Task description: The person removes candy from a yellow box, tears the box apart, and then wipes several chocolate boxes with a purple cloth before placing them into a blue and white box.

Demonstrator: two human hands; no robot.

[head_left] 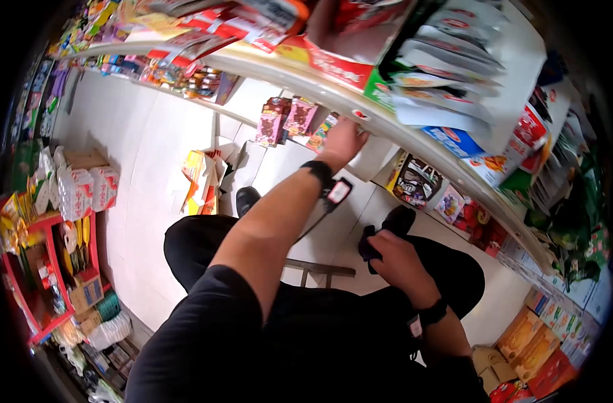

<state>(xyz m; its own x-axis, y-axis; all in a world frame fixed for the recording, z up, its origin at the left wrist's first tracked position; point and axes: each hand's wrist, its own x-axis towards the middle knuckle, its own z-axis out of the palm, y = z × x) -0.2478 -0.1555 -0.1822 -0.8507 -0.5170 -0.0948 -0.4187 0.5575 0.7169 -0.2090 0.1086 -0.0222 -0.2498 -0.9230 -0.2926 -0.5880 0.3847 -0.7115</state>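
My left hand reaches under the overhanging upper shelf, its fingers curled at the side of a small green-and-orange snack box. Part of the fingers is hidden by the box and the shelf edge. Beside that box, two pink-and-brown snack boxes stand on the low shelf. Near my right knee, my right hand is closed around a dark, cloth-like thing whose kind I cannot make out. Black bands circle both wrists.
Above my left hand runs the upper shelf edge, loaded with snack bags. Torn yellow-and-red cardboard lies on the tiled floor. A red rack stands left; cartons are at lower right. A low metal-framed stool is beneath me.
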